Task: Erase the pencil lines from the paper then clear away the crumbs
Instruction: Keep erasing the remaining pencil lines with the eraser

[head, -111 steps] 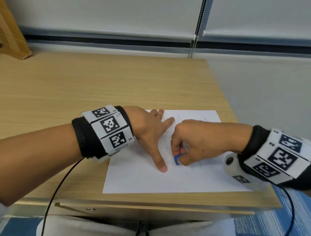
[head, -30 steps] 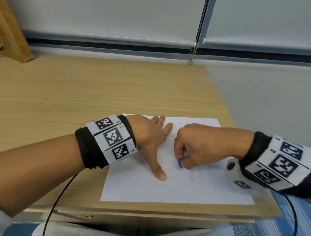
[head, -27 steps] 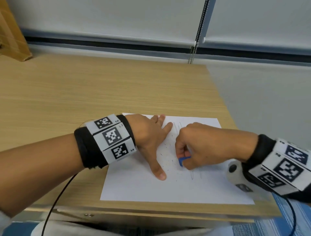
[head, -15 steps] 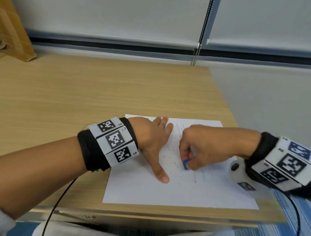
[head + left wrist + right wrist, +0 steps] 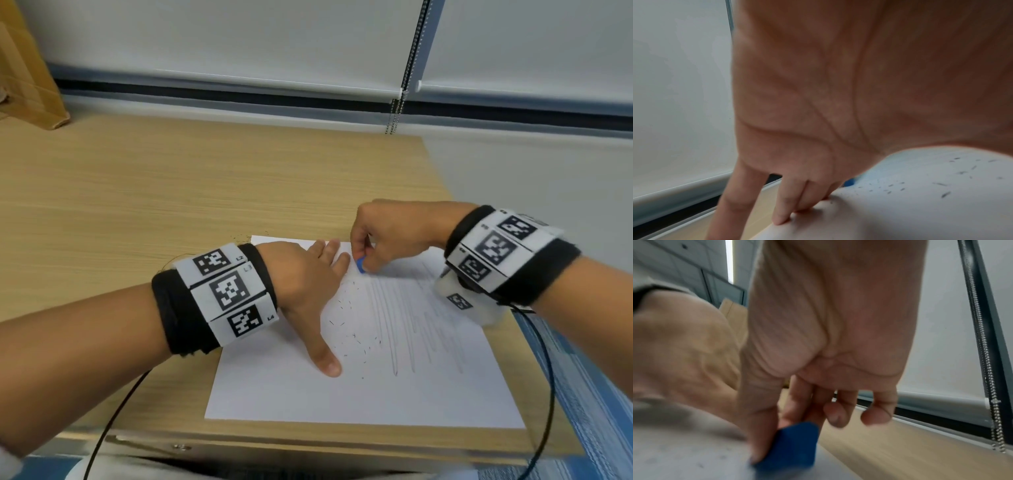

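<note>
A white sheet of paper [image 5: 359,394] lies at the desk's near right corner, with long pencil lines [image 5: 404,329] running across its right half. Dark eraser crumbs [image 5: 356,337] are scattered over the middle of the sheet. My left hand [image 5: 310,291] lies flat on the paper's left part, fingers straight and thumb spread, pressing it down. My right hand [image 5: 383,236] pinches a small blue eraser [image 5: 360,265] between thumb and fingers at the sheet's far edge, just beyond my left fingertips. The eraser [image 5: 789,446] touches the paper in the right wrist view.
The wooden desk [image 5: 171,192] stretches to the left and back. A cardboard box [image 5: 24,75] stands at the far left corner. A blind's bead chain [image 5: 400,85] hangs by the wall behind. A few crumbs [image 5: 245,236] lie on the desk past the paper's far left corner.
My right hand has carried the eraser from the middle of the sheet up to its far edge. More pencil lines are now uncovered. The left hand stays pressed on the paper.
</note>
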A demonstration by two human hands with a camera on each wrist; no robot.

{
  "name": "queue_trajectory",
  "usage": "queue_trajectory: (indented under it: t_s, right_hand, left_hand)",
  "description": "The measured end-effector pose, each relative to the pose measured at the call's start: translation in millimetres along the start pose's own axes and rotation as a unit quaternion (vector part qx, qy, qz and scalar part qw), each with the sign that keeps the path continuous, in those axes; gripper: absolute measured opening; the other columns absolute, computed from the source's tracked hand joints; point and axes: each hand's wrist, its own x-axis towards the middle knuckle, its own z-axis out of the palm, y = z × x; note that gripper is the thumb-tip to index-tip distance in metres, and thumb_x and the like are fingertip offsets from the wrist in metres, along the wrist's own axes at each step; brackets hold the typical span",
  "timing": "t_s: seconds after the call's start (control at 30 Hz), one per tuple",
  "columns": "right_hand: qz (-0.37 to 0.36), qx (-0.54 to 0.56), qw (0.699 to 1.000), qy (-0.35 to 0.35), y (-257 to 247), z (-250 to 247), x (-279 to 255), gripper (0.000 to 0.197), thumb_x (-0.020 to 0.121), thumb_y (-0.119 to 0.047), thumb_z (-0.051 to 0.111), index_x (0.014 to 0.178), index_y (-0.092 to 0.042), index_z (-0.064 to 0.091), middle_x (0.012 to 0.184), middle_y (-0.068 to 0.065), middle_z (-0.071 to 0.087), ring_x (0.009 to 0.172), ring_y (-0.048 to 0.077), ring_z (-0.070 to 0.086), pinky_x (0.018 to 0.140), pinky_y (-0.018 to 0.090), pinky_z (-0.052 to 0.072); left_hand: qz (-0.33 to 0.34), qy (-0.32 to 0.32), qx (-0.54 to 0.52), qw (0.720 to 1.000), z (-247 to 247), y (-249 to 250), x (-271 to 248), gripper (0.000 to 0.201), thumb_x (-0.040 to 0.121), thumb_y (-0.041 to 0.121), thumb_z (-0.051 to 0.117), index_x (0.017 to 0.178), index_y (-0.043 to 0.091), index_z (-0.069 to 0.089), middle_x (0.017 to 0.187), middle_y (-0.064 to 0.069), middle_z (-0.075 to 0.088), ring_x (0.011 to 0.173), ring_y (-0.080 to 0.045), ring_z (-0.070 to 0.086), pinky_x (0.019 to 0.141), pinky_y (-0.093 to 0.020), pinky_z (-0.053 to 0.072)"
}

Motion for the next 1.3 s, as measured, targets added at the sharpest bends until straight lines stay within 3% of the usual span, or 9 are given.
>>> queue_trajectory:
  t_s: [0.1,0.4,0.53,0.67,0.8,0.93,1.07,1.23,1.3]
  right_hand:
    - [0.006,-0.011,0.998,0.055,6,-1,7,0.004,0.077,-0.023,0.073,0.076,-0.023,0.07,0.076,-0.008,0.069,0.07,0.009,0.059,0.07,0.029,0.05]
    - [0.015,-0.014,0.999,0.031,2,-6,9,0.008,0.078,-0.021,0.074,0.085,-0.018,0.074,0.074,-0.01,0.067,0.067,0.005,0.056,0.066,0.025,0.047]
    - [0.009,0.004,0.999,-0.05,-2,-8,4,0.003,0.076,-0.016,0.076,0.076,-0.018,0.074,0.054,-0.02,0.06,0.053,-0.006,0.054,0.049,0.007,0.04]
    - [0.006,0.02,1.0,0.01,1,-5,2,0.005,0.077,-0.017,0.075,0.081,-0.014,0.075,0.067,-0.009,0.066,0.058,0.003,0.054,0.061,0.023,0.048]
    - [-0.008,0.027,0.997,-0.072,-5,-1,-7,0.006,0.076,-0.017,0.077,0.082,-0.016,0.076,0.059,-0.016,0.062,0.052,-0.005,0.054,0.05,0.01,0.041]
    - [-0.006,0.027,1.0,0.009,-5,4,-12,0.004,0.076,-0.02,0.076,0.079,-0.018,0.074,0.071,-0.009,0.069,0.066,0.006,0.06,0.064,0.027,0.052]
    - [-0.01,0.027,0.997,-0.075,-13,9,-24,0.009,0.076,-0.02,0.077,0.084,-0.018,0.075,0.068,-0.017,0.063,0.055,-0.007,0.054,0.054,0.01,0.041]
    - [0.001,0.025,1.0,0.007,-9,10,-24,0.004,0.075,-0.021,0.076,0.077,-0.019,0.073,0.072,-0.009,0.068,0.064,0.005,0.057,0.065,0.027,0.052]
    - [-0.009,0.036,0.998,-0.053,-14,13,-31,0.008,0.076,-0.019,0.076,0.083,-0.017,0.075,0.069,-0.012,0.065,0.059,0.002,0.055,0.059,0.018,0.048]
  left_hand:
    - [-0.001,-0.005,0.006,1.0,-2,2,0,0.149,0.059,0.082,0.067,0.147,0.01,-0.03,0.155,-0.007,-0.036,0.147,-0.022,-0.021,0.118,-0.047,0.011]
    - [-0.001,0.001,0.014,1.0,-2,2,0,0.15,0.058,0.083,0.065,0.147,0.01,-0.03,0.155,-0.007,-0.034,0.148,-0.022,-0.018,0.117,-0.045,0.015]
    - [0.0,0.001,0.005,1.0,-1,1,0,0.15,0.057,0.082,0.067,0.147,0.01,-0.03,0.155,-0.007,-0.035,0.148,-0.022,-0.018,0.118,-0.045,0.015]
    - [-0.002,-0.004,0.006,1.0,-2,3,0,0.149,0.059,0.082,0.067,0.146,0.011,-0.031,0.154,-0.007,-0.036,0.148,-0.022,-0.02,0.118,-0.045,0.016]
    - [0.002,-0.002,-0.011,1.0,0,0,1,0.151,0.056,0.08,0.07,0.146,0.013,-0.033,0.154,-0.006,-0.037,0.147,-0.022,-0.022,0.119,-0.046,0.015]
    - [0.005,0.0,-0.009,1.0,1,-1,5,0.153,0.054,0.081,0.07,0.146,0.017,-0.034,0.154,-0.007,-0.037,0.147,-0.023,-0.022,0.118,-0.047,0.015]
    - [0.004,0.001,-0.008,1.0,1,0,6,0.153,0.053,0.081,0.071,0.147,0.019,-0.032,0.155,-0.006,-0.036,0.147,-0.023,-0.021,0.117,-0.046,0.017]
    - [0.005,0.003,-0.004,1.0,0,0,7,0.154,0.052,0.083,0.069,0.147,0.018,-0.033,0.154,-0.006,-0.036,0.147,-0.022,-0.02,0.117,-0.045,0.016]
    - [0.006,0.005,-0.003,1.0,2,-1,7,0.153,0.052,0.083,0.069,0.147,0.019,-0.032,0.155,-0.007,-0.036,0.148,-0.022,-0.019,0.116,-0.044,0.018]
